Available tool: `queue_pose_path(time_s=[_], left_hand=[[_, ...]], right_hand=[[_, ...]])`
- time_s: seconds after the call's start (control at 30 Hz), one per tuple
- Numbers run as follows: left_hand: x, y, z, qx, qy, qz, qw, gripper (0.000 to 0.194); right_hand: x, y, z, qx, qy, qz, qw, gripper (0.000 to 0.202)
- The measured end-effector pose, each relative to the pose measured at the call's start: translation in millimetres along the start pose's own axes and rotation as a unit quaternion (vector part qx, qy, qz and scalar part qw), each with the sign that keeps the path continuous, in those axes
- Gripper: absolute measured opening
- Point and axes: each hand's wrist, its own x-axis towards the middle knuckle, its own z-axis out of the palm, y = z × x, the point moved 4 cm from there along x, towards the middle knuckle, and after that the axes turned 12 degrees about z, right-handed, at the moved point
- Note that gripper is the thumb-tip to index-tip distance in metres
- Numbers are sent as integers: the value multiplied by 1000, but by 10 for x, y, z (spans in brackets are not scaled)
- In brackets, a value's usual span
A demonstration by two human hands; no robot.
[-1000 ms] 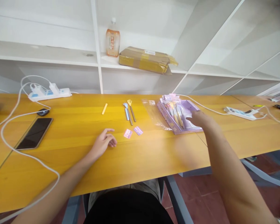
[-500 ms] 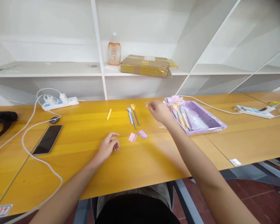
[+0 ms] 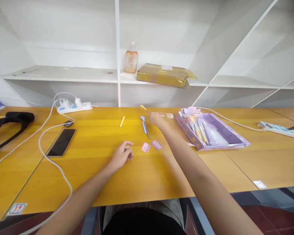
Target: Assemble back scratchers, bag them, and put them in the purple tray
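My right hand [image 3: 156,119] is closed on the yellow-headed fork-like tool [image 3: 143,108], whose head points up and left. Left of it, a blue-headed tool [image 3: 147,128] lies on the wooden table with a short blue piece [image 3: 144,127] alongside. A short yellow stick [image 3: 122,121] lies further left. Nearer me are a pink card [image 3: 145,147] and a purple card [image 3: 156,145]. My left hand [image 3: 124,154] rests on the table left of the cards, fingers loosely curled and apart, holding nothing.
A purple box [image 3: 225,127] with packaged tools stands at the right, clear plastic wrappers [image 3: 170,116] beside it. At the left are a phone [image 3: 62,142], a power strip [image 3: 74,107] and white cables. A bottle [image 3: 131,60] and taped carton [image 3: 165,74] sit on the shelf.
My right hand has moved left from near the purple box to the tools and taken hold of the yellow-headed one. The view has shifted, while my left hand keeps its pose.
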Motion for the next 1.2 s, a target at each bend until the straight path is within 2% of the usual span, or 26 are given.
queue_pose_path(time_s=[0.1, 0.23, 0.3, 0.37, 0.43, 0.5, 0.63, 0.77, 0.87, 1.0, 1.07, 1.13, 1.2], left_hand=[[4, -29, 2, -1, -3, 5, 1000, 34], [25, -34, -28, 6, 1, 4, 1000, 33], [43, -32, -68, 13, 6, 2, 1000, 32], [64, -34, -120, 20, 16, 1, 1000, 31], [88, -43, -165, 23, 23, 1, 999, 30], [110, -57, -189, 24, 23, -1, 999, 28], [133, -70, -179, 31, 9, -2, 999, 19], [118, -62, -152, 61, -12, 5, 998, 16], [81, -36, -132, 102, -31, 12, 994, 13], [-9, 122, -94, 173, -34, 62, 982, 6], [-57, 255, -67, 248, -39, 130, 959, 10], [-94, 361, -33, 356, -67, 204, 909, 27], [-102, 383, -16, 448, -107, 236, 856, 36]], right_hand=[[36, -493, -101, 33, 3, -21, 999, 41], [-121, -1178, 12, 79, -5, -46, 996, 56], [-223, -1385, 144, 87, -23, -44, 995, 54], [-299, -1479, 281, 86, -46, -42, 994, 44], [-343, -1486, 384, 81, -63, -45, 994, 37], [-360, -1450, 431, 77, -75, -53, 993, 39], [-385, -1416, 356, 85, -66, -82, 991, 40], [-511, -1561, 275, 113, -57, -187, 974, 42], [-662, -1627, 353, 120, -67, -247, 959, 39], [-815, -1446, 464, 145, -48, -231, 961, 25], [-868, -1245, 430, 176, -33, -216, 960, 22], [-925, -981, 335, 220, -12, -206, 953, 22], [-999, -672, 239, 261, 13, -193, 946, 27]])
